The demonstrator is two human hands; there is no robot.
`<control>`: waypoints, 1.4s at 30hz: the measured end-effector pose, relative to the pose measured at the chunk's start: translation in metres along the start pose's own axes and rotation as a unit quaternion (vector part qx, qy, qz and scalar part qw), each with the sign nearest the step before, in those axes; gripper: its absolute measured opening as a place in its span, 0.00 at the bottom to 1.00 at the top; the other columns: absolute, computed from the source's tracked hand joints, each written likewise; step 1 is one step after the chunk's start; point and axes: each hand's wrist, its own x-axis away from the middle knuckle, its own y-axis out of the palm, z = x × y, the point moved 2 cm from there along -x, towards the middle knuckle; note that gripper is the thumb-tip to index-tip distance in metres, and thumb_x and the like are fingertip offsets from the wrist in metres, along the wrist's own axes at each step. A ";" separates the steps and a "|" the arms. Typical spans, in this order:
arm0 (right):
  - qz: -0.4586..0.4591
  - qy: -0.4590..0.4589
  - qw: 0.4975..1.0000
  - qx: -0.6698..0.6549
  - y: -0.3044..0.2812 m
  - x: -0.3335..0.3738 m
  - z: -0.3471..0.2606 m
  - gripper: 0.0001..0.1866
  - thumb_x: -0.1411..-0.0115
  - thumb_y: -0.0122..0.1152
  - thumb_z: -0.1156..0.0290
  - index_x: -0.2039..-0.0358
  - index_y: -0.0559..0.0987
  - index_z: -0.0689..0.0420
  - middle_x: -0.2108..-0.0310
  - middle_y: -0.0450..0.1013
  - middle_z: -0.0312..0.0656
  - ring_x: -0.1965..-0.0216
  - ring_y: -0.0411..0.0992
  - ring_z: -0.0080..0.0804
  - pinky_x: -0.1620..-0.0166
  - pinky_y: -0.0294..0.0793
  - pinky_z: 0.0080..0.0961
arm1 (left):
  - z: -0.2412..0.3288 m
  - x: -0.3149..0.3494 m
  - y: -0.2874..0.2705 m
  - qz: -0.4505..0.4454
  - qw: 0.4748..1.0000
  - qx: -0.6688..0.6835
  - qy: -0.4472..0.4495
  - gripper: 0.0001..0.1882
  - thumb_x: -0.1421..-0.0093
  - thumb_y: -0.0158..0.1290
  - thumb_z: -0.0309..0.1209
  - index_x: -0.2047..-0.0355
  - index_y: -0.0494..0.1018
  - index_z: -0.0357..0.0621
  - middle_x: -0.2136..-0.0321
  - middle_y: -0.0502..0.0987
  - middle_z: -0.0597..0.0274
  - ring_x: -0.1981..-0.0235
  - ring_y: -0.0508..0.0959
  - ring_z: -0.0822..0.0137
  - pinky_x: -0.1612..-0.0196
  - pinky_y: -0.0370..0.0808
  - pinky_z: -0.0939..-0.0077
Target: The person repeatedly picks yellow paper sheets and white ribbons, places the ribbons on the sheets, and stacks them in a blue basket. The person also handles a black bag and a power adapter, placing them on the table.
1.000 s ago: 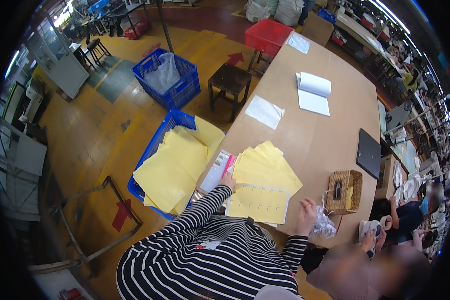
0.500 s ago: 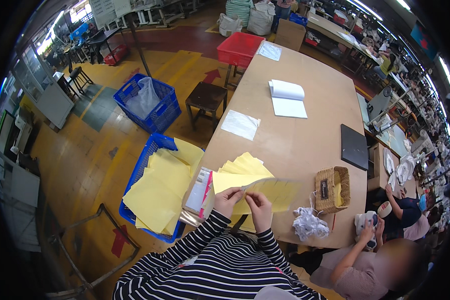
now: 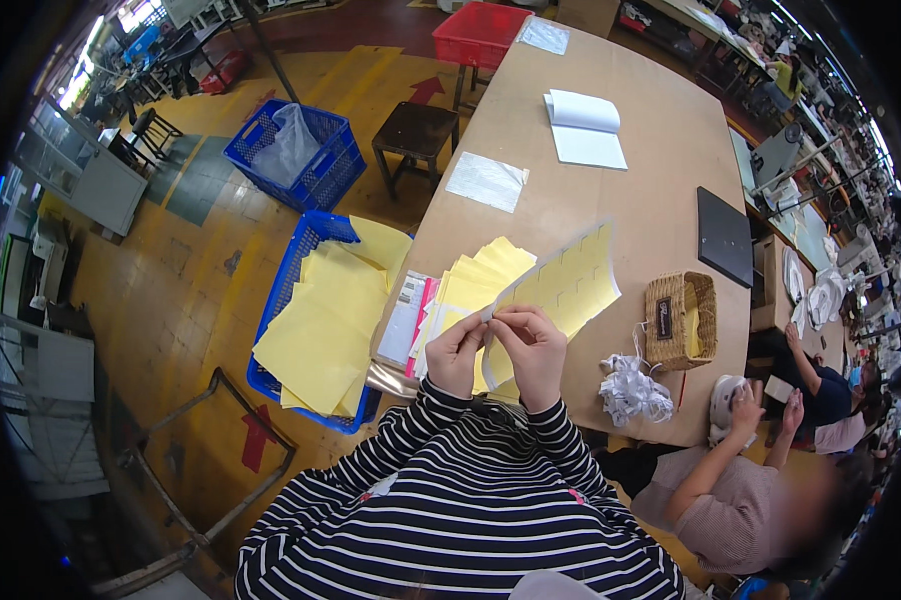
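Above the near edge of the table I hold up a yellow sheet (image 3: 583, 285) with a pale border and rows of short cut lines, tilted toward the far right. My left hand (image 3: 453, 358) pinches its near edge, thumb against the fingers. Right beside it, my right hand (image 3: 534, 352) pinches the same edge, and the fingertips of both hands almost meet. Whether a layer is being parted there is too small to tell. Behind my hands lies a fanned stack of yellow sheets (image 3: 498, 262), next to a white and pink box-like item (image 3: 408, 312).
At left stands a blue crate (image 3: 289, 268) heaped with yellow sheets (image 3: 323, 330); another blue crate (image 3: 341, 175) is beyond. On the table are a wicker basket (image 3: 668, 330), white strings (image 3: 633, 392), an open notebook (image 3: 589, 145) and a black folder (image 3: 723, 238). A co-worker (image 3: 721, 500) sits at right.
The sheet has swung up to a steeper tilt and shows more of its face. My hands are pinching the same edge. The co-worker's hands have lifted off the white shoe. The view has tipped downward.
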 end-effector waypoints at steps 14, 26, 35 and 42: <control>-0.044 -0.002 0.999 0.007 -0.003 0.003 -0.028 0.05 0.47 0.62 0.82 0.70 0.77 0.70 0.65 0.73 0.43 0.63 0.76 0.27 0.55 0.77 0.21 | 0.031 0.008 0.000 -0.048 0.998 -0.021 0.032 0.13 0.36 0.50 0.21 0.51 0.75 0.33 0.60 0.81 0.52 0.63 0.80 0.72 0.58 0.76 0.80; -0.173 0.001 0.985 0.012 -0.005 0.004 -0.056 0.06 0.47 0.63 0.82 0.68 0.78 0.68 0.63 0.72 0.41 0.58 0.71 0.26 0.52 0.68 0.21 | 0.077 -0.004 -0.030 -0.206 0.960 -0.096 0.162 0.14 0.37 0.47 0.18 0.51 0.73 0.32 0.51 0.76 0.44 0.50 0.78 0.59 0.48 0.74 0.73; -0.213 0.070 0.974 -0.004 -0.004 0.006 -0.055 0.07 0.46 0.63 0.78 0.66 0.79 0.65 0.66 0.73 0.36 0.59 0.70 0.22 0.53 0.66 0.19 | 0.089 -0.011 -0.038 -0.249 0.951 -0.102 0.153 0.15 0.38 0.47 0.20 0.51 0.74 0.32 0.52 0.77 0.45 0.51 0.79 0.58 0.48 0.74 0.73; -0.210 0.148 0.959 -0.121 -0.006 0.006 -0.044 0.07 0.41 0.59 0.75 0.65 0.74 0.63 0.66 0.73 0.35 0.59 0.70 0.21 0.51 0.65 0.20 | 0.087 -0.014 -0.039 -0.269 0.946 -0.122 0.138 0.15 0.39 0.50 0.21 0.51 0.74 0.32 0.55 0.79 0.48 0.57 0.82 0.62 0.54 0.76 0.77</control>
